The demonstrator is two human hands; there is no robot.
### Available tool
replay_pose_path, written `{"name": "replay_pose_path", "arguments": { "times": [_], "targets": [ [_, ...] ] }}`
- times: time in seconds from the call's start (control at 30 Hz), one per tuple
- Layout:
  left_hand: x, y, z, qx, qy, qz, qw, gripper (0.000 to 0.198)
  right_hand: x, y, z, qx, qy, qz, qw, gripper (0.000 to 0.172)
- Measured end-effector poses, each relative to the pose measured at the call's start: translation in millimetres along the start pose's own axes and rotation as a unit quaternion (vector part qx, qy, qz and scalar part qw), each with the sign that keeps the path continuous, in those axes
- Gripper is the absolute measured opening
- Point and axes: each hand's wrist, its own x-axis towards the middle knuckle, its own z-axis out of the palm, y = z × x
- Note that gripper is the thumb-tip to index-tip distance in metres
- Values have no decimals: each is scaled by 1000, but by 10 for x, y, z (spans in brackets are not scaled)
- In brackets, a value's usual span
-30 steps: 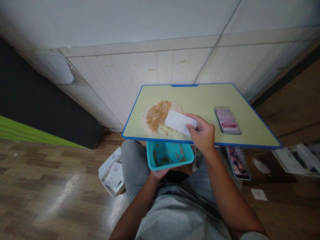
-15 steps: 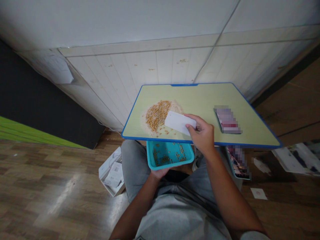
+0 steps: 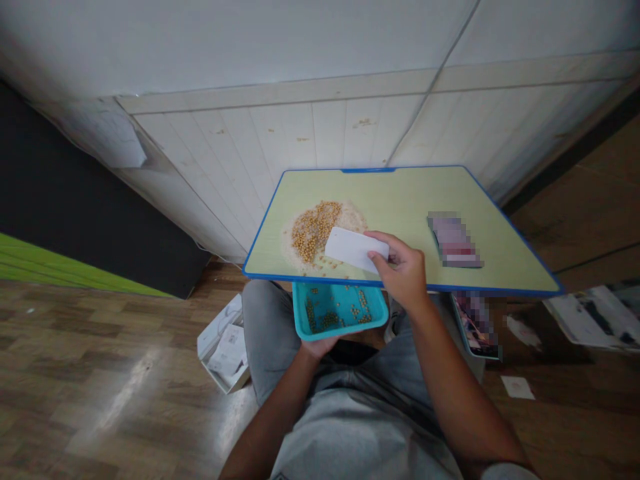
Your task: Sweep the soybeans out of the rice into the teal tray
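White rectangular flat card [image 3: 353,248], one only, is over the front left-of-centre part of the yellow-green, blue-edged desk [image 3: 400,200]. Its long axis runs mostly along the desk's width; the free end points toward the desk's left side and slightly toward its back. Whether it touches the desktop cannot be told. One right hand [image 3: 403,267] grasps the other end, thumb on top, at the desk's front edge. One heap of round yellow beans [image 3: 310,237], too many to count, lies on the desk's left part, with fine pale grains [image 3: 354,217] around it. Below the desk's front edge is one teal rectangular tray [image 3: 345,330] with scattered beans inside; one left hand [image 3: 319,347] holds it from beneath, fingers mostly hidden. Two flat phones with blurred screens: one on the desk's right part [image 3: 455,243], one below its front edge.
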Motion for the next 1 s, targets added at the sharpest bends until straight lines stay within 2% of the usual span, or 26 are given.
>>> {"name": "replay_pose_path", "arguments": {
  "times": [0.43,0.7,0.87,1.0],
  "targets": [
    [23,-52,-116,-29,5,-4,1000,75,-21,4,-8,14,-21,5,1000,33],
    [35,-89,-182,-37,17,-6,999,78,-53,22,-47,36,-32,9,999,32],
    [71,-117,-294,-57,-13,-13,998,83,-73,18,-77,43,-34,5,998,29],
    [115,-130,-419,-117,-83,-34,989,85,-66,17,-87,62,-44,2,997,27]
  ]
}}
